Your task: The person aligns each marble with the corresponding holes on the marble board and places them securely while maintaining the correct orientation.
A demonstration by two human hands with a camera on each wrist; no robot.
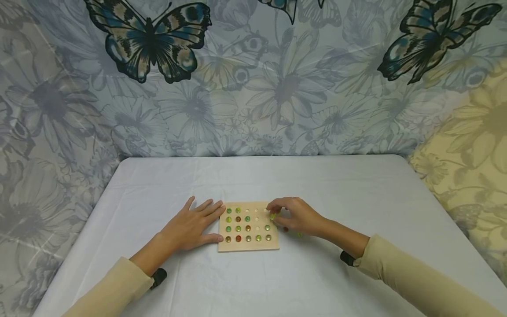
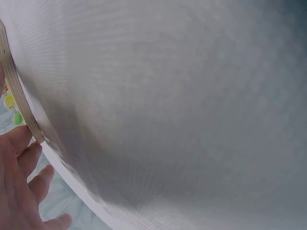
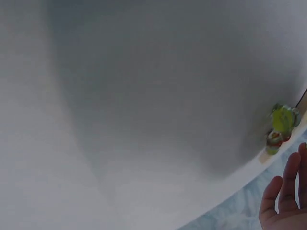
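A pale wooden board [image 1: 248, 248] with rows of round hollows lies flat on the table. Green, yellow-green, amber and red glass marbles fill many hollows; several in the upper right part are bare. My left hand [image 1: 190, 226] lies along the board's left side with fingers spread, the fingertips and thumb touching its edge. Over the right edge, my right hand [image 1: 297, 215] pinches a yellow-green marble [image 1: 273, 216] between thumb and fingers, close to the second row. In the left wrist view, the board's side edge [image 2: 21, 96] shows beside the left fingers.
Loose marbles, among them a red one [image 1: 285, 229] and a green one [image 1: 299, 234], lie right of the board, partly under the right hand. The right wrist view shows a marble cluster [image 3: 283, 120]. A white cloth [image 1: 336, 185] covers the table; patterned fabric [image 1: 253, 110] hangs behind.
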